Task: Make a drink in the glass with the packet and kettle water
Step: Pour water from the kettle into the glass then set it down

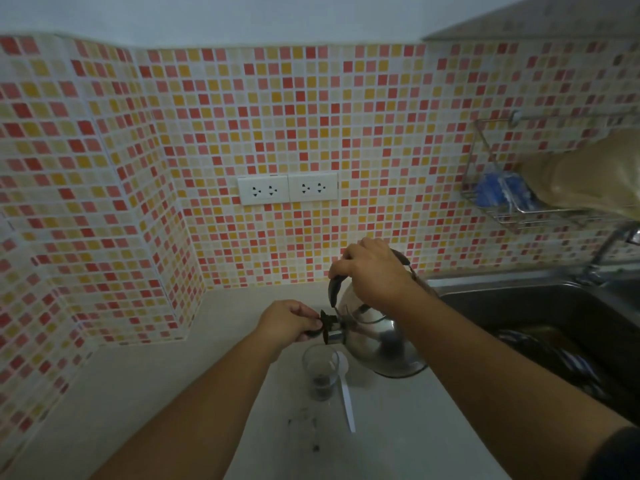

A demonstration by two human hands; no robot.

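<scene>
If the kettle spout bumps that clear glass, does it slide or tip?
The glass looks thin, with only dark powder at its bottom, so probably light and easily shoved. It is taller than wide, so it may tip. The spoon beside it offers little support.

I see steel kettle [377, 337] tilted, black-capped spout over clear glass [319, 370]. Glass upright on counter, dark granules at bottom. Packet not visible.
</scene>
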